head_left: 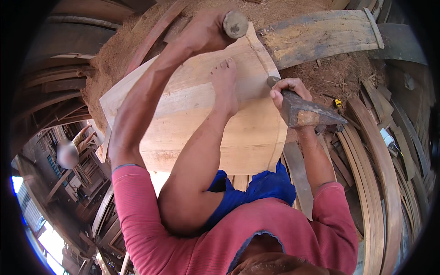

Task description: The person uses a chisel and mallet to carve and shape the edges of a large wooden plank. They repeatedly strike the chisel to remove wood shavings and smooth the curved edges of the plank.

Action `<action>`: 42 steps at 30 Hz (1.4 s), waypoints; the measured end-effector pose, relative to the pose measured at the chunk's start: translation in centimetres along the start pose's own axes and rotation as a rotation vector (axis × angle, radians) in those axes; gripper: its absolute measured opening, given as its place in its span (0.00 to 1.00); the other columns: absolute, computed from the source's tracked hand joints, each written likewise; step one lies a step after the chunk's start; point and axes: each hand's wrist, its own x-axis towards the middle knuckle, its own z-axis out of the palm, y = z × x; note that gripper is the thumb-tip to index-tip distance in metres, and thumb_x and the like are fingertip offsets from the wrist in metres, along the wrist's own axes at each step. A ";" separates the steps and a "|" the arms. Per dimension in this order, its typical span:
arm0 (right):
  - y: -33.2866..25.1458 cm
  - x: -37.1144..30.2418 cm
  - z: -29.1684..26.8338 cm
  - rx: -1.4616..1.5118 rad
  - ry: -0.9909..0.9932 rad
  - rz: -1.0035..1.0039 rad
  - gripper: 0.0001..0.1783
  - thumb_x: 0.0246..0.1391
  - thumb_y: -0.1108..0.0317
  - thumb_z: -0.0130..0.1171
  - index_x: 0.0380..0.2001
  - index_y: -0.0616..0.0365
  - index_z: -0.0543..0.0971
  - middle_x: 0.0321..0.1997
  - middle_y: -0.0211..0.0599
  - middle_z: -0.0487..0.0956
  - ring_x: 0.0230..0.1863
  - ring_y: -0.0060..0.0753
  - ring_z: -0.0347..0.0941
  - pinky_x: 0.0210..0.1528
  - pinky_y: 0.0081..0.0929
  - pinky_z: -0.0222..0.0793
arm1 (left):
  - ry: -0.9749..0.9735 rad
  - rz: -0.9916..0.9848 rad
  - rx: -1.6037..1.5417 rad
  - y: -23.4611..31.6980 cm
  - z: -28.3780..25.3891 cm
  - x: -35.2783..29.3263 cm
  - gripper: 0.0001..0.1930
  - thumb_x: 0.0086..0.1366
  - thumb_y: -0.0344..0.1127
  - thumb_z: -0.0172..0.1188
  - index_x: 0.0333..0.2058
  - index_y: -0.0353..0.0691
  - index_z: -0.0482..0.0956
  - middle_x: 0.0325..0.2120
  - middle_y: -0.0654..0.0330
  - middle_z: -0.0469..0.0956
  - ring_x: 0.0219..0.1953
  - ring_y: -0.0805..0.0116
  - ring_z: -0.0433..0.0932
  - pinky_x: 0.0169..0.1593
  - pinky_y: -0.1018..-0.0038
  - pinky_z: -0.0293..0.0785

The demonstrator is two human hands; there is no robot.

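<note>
At the far end of a pale, broad wooden board [183, 119], my left hand [204, 34] is closed round a tool's thick wooden handle [235, 24]. Only the round end of that handle shows; its lower part is hidden. My right hand [295, 89] grips a hammer [311, 112] with a dark, wedge-shaped metal head, raised over the board's right edge. A curved line runs along this edge of the board, close to both hands. My bare foot [224, 82] presses on the board between my hands.
Sawdust and shavings [316, 82] surround the board. A curved plank [325, 34] lies beyond it, and long timbers [380, 183] are stacked right. Near them are a yellow tape measure [338, 102] and a white container [388, 139]. Another person [78, 146] is at far left.
</note>
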 end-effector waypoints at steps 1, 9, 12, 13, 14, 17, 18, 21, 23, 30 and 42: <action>0.1 0.2 -0.3 -0.024 -0.001 -0.032 0.10 0.58 0.69 0.70 0.34 0.56 0.77 0.33 0.33 0.81 0.35 0.22 0.75 0.41 0.26 0.74 | 0.020 0.008 -0.028 2.1 -1.0 0.2 0.18 0.55 0.34 0.74 0.43 0.39 0.81 0.33 0.54 0.86 0.38 0.59 0.85 0.43 0.64 0.81; 0.8 0.5 -0.3 -0.046 0.029 -0.051 0.12 0.57 0.68 0.72 0.37 0.59 0.78 0.29 0.31 0.81 0.31 0.20 0.75 0.35 0.24 0.74 | 0.523 0.263 -0.658 6.7 -0.2 3.0 0.15 0.60 0.27 0.75 0.37 0.41 0.74 0.28 0.71 0.78 0.33 0.81 0.76 0.40 0.80 0.76; 0.6 0.2 -0.6 -0.057 -0.013 -0.087 0.12 0.58 0.69 0.71 0.38 0.59 0.77 0.30 0.29 0.81 0.32 0.19 0.75 0.36 0.23 0.74 | 0.697 0.225 -0.712 3.8 3.5 3.5 0.15 0.60 0.27 0.75 0.37 0.41 0.75 0.28 0.71 0.77 0.33 0.80 0.77 0.39 0.78 0.77; 0.6 0.3 -0.6 -0.059 -0.024 -0.106 0.12 0.58 0.69 0.71 0.39 0.59 0.77 0.31 0.29 0.81 0.32 0.19 0.75 0.36 0.23 0.74 | 0.726 0.223 -0.623 2.7 4.7 3.3 0.15 0.60 0.28 0.75 0.39 0.41 0.76 0.30 0.70 0.80 0.35 0.79 0.79 0.42 0.76 0.79; 0.4 0.4 -0.7 -0.038 -0.041 -0.107 0.12 0.58 0.68 0.71 0.39 0.58 0.77 0.31 0.29 0.81 0.32 0.18 0.75 0.36 0.23 0.74 | 0.708 0.220 -0.671 1.6 5.6 3.4 0.15 0.59 0.28 0.75 0.40 0.41 0.77 0.32 0.69 0.81 0.36 0.78 0.79 0.43 0.75 0.79; 0.6 0.3 -0.1 -0.002 -0.055 -0.099 0.12 0.59 0.68 0.70 0.40 0.59 0.77 0.31 0.28 0.81 0.32 0.18 0.75 0.35 0.22 0.73 | 0.650 0.194 -0.797 -1.7 8.7 4.2 0.15 0.59 0.29 0.75 0.42 0.41 0.78 0.35 0.67 0.83 0.38 0.77 0.81 0.46 0.75 0.80; 0.7 0.5 0.0 -0.009 -0.044 -0.101 0.12 0.59 0.68 0.70 0.40 0.59 0.78 0.31 0.28 0.81 0.32 0.18 0.75 0.35 0.21 0.73 | 0.642 0.177 -0.825 -2.4 9.5 4.6 0.15 0.59 0.29 0.75 0.42 0.41 0.78 0.36 0.66 0.83 0.39 0.77 0.81 0.47 0.75 0.80; 0.8 0.7 0.3 -0.038 -0.023 -0.116 0.12 0.59 0.66 0.71 0.39 0.59 0.78 0.31 0.28 0.80 0.31 0.19 0.74 0.34 0.22 0.72 | 0.647 0.210 -0.845 -3.7 11.3 5.5 0.15 0.59 0.29 0.75 0.41 0.40 0.79 0.36 0.66 0.83 0.39 0.77 0.81 0.47 0.75 0.80; 1.0 0.8 0.5 -0.062 0.006 -0.103 0.13 0.58 0.64 0.71 0.38 0.60 0.79 0.32 0.28 0.80 0.32 0.19 0.74 0.35 0.22 0.72 | 0.649 0.232 -0.823 -4.0 11.6 5.9 0.15 0.59 0.29 0.74 0.42 0.40 0.78 0.36 0.66 0.83 0.38 0.77 0.81 0.46 0.75 0.80; 2.0 1.6 0.6 -0.078 0.065 -0.115 0.11 0.57 0.66 0.71 0.36 0.62 0.80 0.34 0.33 0.81 0.37 0.23 0.75 0.43 0.26 0.72 | 0.736 0.317 -0.868 -5.4 11.6 5.9 0.15 0.58 0.27 0.73 0.40 0.41 0.77 0.33 0.68 0.81 0.36 0.78 0.79 0.42 0.77 0.78; 0.0 2.3 -0.2 -0.087 0.123 -0.231 0.09 0.61 0.78 0.62 0.44 0.65 0.75 0.34 0.43 0.82 0.37 0.35 0.82 0.49 0.40 0.80 | 0.607 0.449 -0.774 -3.0 13.1 5.6 0.19 0.54 0.29 0.74 0.40 0.42 0.74 0.30 0.66 0.78 0.35 0.77 0.75 0.40 0.76 0.75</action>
